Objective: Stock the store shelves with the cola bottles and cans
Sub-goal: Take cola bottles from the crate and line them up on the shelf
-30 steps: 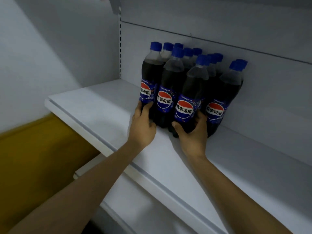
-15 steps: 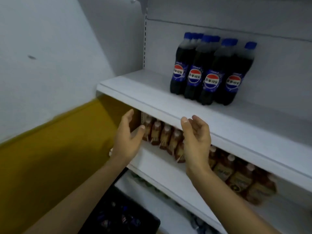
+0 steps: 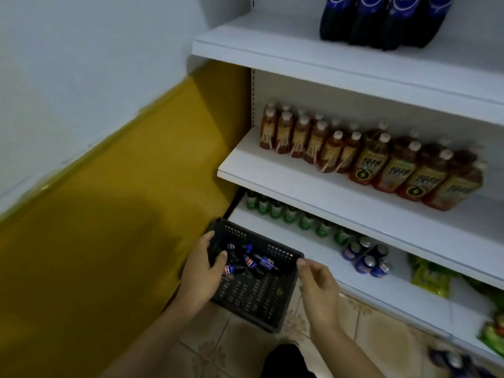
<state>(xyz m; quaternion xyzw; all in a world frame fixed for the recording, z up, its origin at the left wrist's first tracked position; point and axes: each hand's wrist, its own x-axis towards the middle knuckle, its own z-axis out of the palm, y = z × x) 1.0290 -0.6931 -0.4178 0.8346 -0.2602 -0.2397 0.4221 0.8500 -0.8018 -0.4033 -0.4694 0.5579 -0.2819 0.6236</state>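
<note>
A white wall (image 3: 81, 77) with a yellow lower band (image 3: 109, 214) fills the left side. Low and centre-left, the left hand (image 3: 201, 271) hangs over the left side of a black slotted basket (image 3: 253, 296) that sits on the tiled floor (image 3: 223, 336). Its fingers are relaxed and spread and grip nothing; whether it touches the basket wall cannot be told. Just right of its thumb, the loose cola bottles (image 3: 249, 261) lie on their sides at the far end of the basket, between the two hands and nearer the left one. The right hand (image 3: 319, 285) is apart from the left, at the basket's right rear corner, with slack fingers and nothing in it.

Right of the basket stands a white shelf unit. On the top shelf (image 3: 272, 47) the upright cola bottles (image 3: 362, 20) stand in a tight group, well above both hands. The middle shelf (image 3: 300, 181) carries amber drink bottles (image 3: 368, 159). The lower shelf (image 3: 313, 252) holds green bottles (image 3: 275, 208) and, beyond the right hand, blue cans (image 3: 365, 261).
</note>
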